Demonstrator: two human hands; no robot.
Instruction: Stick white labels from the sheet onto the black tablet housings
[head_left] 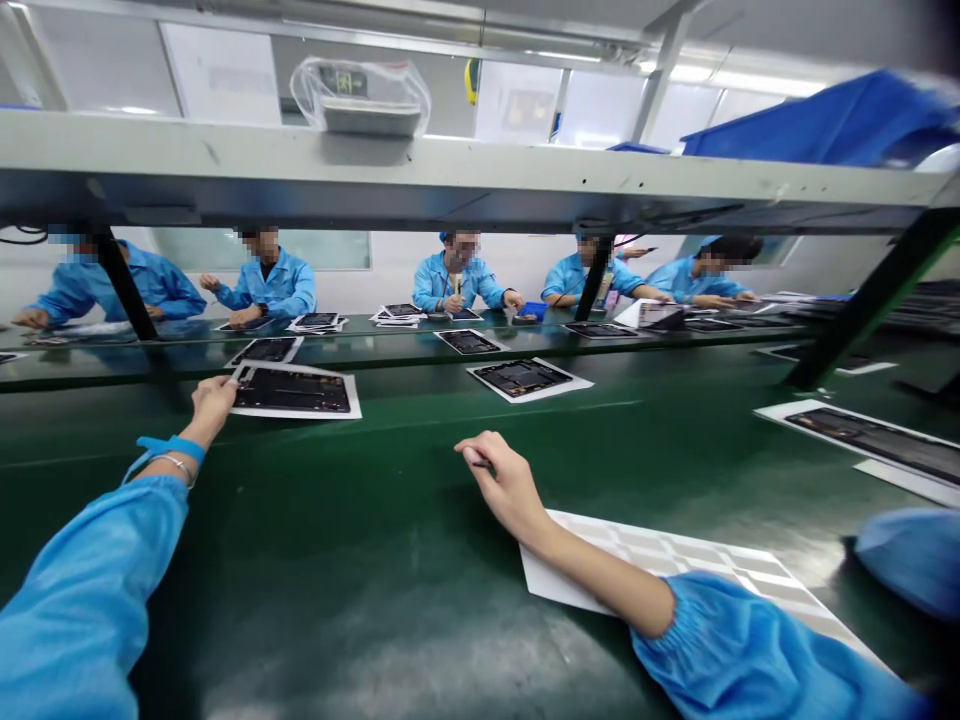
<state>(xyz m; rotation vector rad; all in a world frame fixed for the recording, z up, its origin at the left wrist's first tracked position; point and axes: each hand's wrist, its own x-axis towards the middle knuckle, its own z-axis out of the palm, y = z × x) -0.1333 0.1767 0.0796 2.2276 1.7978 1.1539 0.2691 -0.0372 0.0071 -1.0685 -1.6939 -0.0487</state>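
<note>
My left hand [211, 399] reaches forward to the near left edge of a white sheet carrying a black panel [292, 390] on the green conveyor belt [420, 420]; the fingers are closed on the sheet's corner. My right hand [504, 478] rests on the green work surface with its fingers curled around a thin dark tool that I cannot name. My right forearm lies over a white sheet of pale grey rectangular labels [675, 560]. A blue strap and a metal bracelet [174, 456] circle my left wrist.
More black panels on white sheets [525, 378] ride the belt, and another lies at right [870, 440]. Several people in blue coats [456, 282] work across the line. A grey overhead shelf [450, 175] holds a wrapped box and a blue bin. A black strut [870, 305] slants at right.
</note>
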